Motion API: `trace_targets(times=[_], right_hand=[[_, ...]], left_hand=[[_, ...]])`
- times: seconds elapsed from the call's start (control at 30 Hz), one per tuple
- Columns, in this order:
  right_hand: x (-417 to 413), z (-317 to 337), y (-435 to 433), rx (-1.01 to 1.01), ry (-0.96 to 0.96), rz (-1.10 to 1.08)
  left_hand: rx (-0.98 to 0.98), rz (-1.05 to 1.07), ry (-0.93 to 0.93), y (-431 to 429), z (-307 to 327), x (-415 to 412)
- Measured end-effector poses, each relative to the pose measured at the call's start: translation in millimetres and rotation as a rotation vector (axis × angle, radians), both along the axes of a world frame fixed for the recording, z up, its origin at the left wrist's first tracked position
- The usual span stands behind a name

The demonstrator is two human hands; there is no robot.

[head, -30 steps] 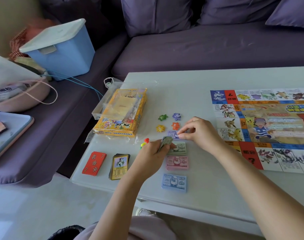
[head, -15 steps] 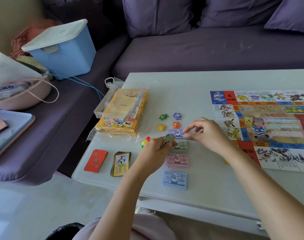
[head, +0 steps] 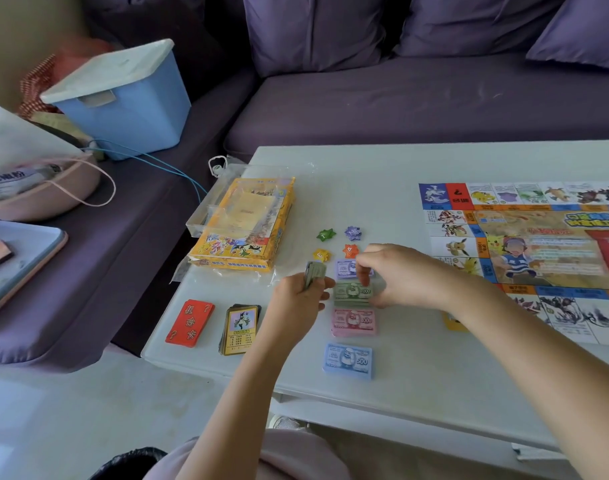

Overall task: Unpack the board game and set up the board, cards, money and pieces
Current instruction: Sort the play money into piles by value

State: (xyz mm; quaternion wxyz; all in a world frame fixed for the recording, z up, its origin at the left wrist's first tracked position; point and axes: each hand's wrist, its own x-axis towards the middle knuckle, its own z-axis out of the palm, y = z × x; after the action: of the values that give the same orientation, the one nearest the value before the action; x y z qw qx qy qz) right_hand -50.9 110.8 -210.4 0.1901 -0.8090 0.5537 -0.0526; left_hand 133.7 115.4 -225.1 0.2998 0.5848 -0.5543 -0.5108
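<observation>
Sorting the money is the step we judge to be in hand, and it turns on how the wad lies from the stacks. Our left hand (head: 296, 299) grips a small wad of notes (head: 315, 270) upright in curled fingers, just left of the column of money on the table (head: 382, 188). That column runs away from us: the blue 500 stack (head: 348, 361) nearest, then the pink 1000 stack (head: 353, 322), the green 2000 stack (head: 352, 294) and the purple stack (head: 346, 268) farthest. Each stack has its long axis lying left to right. Our right hand (head: 400, 275) reaches in from the right, with curled fingers (head: 363, 277) on the far edge of the green 2000 stack and the thumb at its near right corner, so it seems to pinch the stack. We cannot tell whether a loose note is under the fingertips. The right hand is nearer the stacks, and the wad sits only a short reach to its left. We expect it to cross left for the next note, then carry it along the column to its match. The board (head: 538, 258) lies open to the right, well apart from this work.
</observation>
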Motion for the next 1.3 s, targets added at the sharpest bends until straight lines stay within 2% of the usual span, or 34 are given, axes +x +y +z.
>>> trace_targets(times=[0.2,0.57,0.67,0.9,1.0,1.07,1.3], right_hand=[[7,0,-8,0.011,0.155,0.080],[9,-6,-11,0.008,0.157,0.083],[4,-1,-11,0.017,0.054,0.042],[-7,-2,-17,0.012,-0.291,-0.236],[-7,-17,-21,0.069,-0.483,-0.386],[-9,-24,-25,0.075,-0.528,-0.458],[-9,-33,-31,0.079,-0.491,-0.483]], left_hand=[[0.024,-0.027,-0.026,0,2,-2],[0.038,-0.033,-0.038,2,5,-2],[0.043,-0.038,-0.033,2,7,-1],[0.016,-0.016,-0.004,2,6,0],[-0.056,0.046,0.092,2,8,-1],[-0.075,0.104,0.193,1,11,0],[0.206,0.174,0.726,-4,21,4]])
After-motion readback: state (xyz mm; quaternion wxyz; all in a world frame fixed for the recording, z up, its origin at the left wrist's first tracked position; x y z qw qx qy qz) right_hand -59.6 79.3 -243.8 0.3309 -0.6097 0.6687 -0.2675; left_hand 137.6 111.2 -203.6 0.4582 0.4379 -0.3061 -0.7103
